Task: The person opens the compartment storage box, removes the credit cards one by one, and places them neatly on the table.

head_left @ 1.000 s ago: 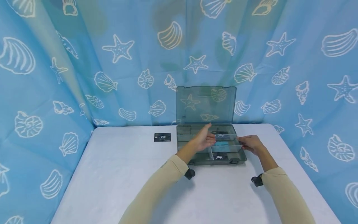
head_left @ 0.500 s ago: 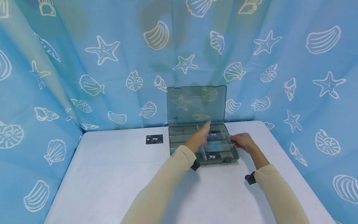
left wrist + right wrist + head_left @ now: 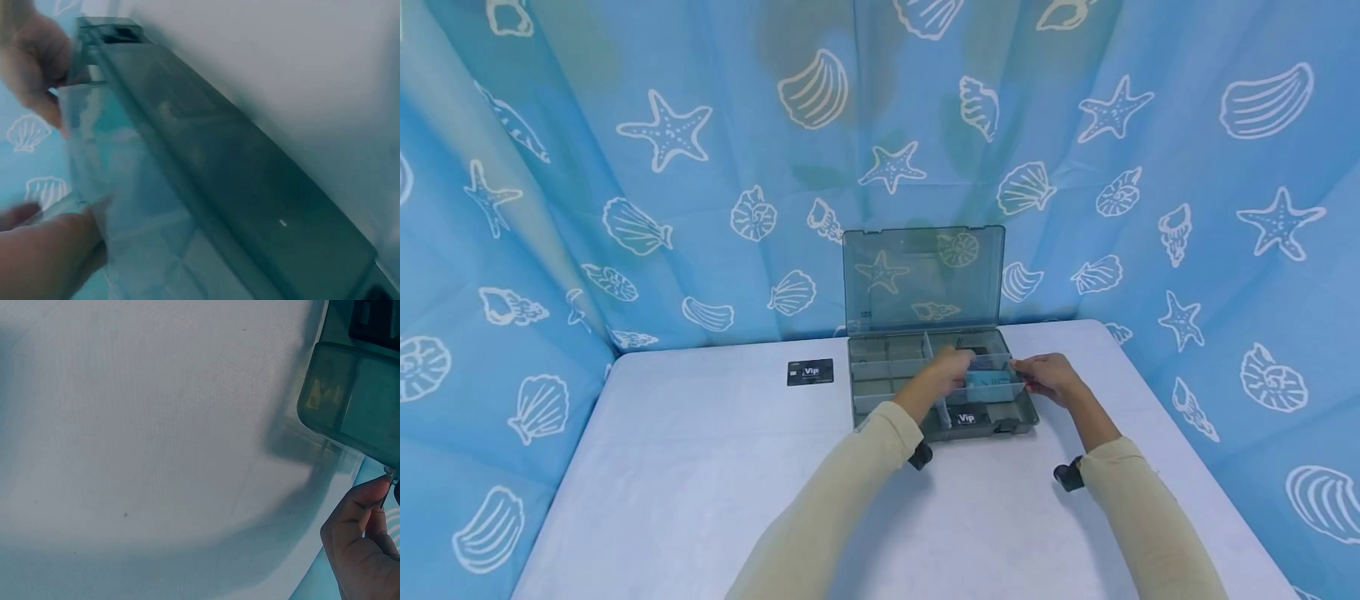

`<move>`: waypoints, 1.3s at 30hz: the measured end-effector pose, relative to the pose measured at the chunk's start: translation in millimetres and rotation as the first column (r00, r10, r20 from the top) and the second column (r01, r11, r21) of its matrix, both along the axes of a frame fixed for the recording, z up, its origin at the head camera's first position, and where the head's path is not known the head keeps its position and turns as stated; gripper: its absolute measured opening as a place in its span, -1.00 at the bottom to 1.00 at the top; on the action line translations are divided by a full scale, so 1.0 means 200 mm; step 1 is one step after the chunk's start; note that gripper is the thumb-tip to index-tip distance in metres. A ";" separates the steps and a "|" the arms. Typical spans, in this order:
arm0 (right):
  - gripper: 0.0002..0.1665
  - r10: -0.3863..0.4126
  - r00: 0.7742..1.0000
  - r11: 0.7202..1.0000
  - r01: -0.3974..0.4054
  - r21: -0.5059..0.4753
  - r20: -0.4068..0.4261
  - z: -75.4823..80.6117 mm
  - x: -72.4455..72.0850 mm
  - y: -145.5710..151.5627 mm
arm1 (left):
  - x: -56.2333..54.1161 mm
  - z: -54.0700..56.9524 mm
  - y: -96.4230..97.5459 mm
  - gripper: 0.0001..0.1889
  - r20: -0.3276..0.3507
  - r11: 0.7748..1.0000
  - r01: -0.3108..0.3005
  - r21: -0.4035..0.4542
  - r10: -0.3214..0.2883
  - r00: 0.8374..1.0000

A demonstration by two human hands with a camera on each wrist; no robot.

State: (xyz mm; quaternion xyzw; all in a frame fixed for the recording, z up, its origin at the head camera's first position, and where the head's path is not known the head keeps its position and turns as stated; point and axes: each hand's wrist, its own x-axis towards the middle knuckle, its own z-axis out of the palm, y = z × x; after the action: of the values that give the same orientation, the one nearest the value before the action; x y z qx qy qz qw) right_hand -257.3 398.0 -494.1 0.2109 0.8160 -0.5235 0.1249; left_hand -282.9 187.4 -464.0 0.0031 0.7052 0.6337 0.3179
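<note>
A grey see-through compartment box stands at the back of the table, its lid raised. My left hand reaches into its right half. In the left wrist view, the left fingers lie on either side of a clear divider, pinching it, with a clear panel partly in front. My right hand pinches the box's right side with thumb and fingers. A light blue card is in the middle row, beside the left hand. A black Vip card lies in the front row.
Another black Vip card lies on the white table, left of the box. A blue shell-print curtain hangs close behind the lid. The left compartments show no cards.
My left hand has gone from open above the box to down in it with bent fingers. The blue card now shows larger and further right. My right hand stays at the box's side.
</note>
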 end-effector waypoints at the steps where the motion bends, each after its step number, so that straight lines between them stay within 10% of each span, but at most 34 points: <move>1: -0.46 -0.001 1.000 1.000 0.001 -0.002 0.001 0.00 0.00 -0.01 | 0.00 -0.02 -0.01 -0.63 -0.081 0.995 0.047 -0.090 -0.054 0.995; 5: -0.45 0.011 1.000 1.000 -0.011 -0.013 0.001 0.00 -0.01 -0.03 | 0.02 -0.06 -0.03 -0.86 -0.372 0.934 0.090 -0.345 -0.224 0.901; 9: -0.45 0.018 1.000 1.000 -0.018 -0.016 0.006 0.00 -0.03 -0.05 | 0.04 -0.08 -0.05 -0.85 -0.520 0.927 0.009 -0.375 -0.218 0.826; 16: -0.46 0.014 1.000 1.000 -0.014 -0.005 0.004 0.00 -0.04 -0.07 | 0.04 -0.07 -0.13 -0.89 -0.630 0.949 -0.010 -0.314 -0.201 0.750; 22: -0.45 0.016 1.000 1.000 -0.016 -0.003 0.010 -0.01 -0.03 -0.07 | -0.02 -0.02 -0.19 -0.90 -0.758 0.968 -0.062 -0.243 -0.149 0.635; 25: -0.44 0.016 1.000 1.000 -0.017 0.005 0.012 -0.01 -0.03 -0.06 | -0.06 0.04 -0.25 -0.90 -0.770 0.972 -0.099 -0.212 -0.104 0.630; 31: -0.40 0.008 1.000 1.000 -0.008 0.020 0.016 -0.01 -0.02 -0.02 | -0.11 0.13 -0.47 -0.85 -0.710 0.979 -0.128 -0.162 -0.025 0.703; 39: -0.42 0.033 0.999 0.999 -0.033 0.021 0.005 -0.01 -0.01 -0.01 | -0.17 0.09 -0.89 -0.85 -0.678 0.949 -0.251 -0.191 0.058 0.733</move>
State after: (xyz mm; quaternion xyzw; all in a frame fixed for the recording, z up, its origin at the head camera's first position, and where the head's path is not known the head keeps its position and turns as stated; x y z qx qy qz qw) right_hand -259.1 396.2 -496.6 0.1998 0.8247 -0.5121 0.1330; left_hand -317.8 10.2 -446.4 0.1258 0.8490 0.5131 -0.0107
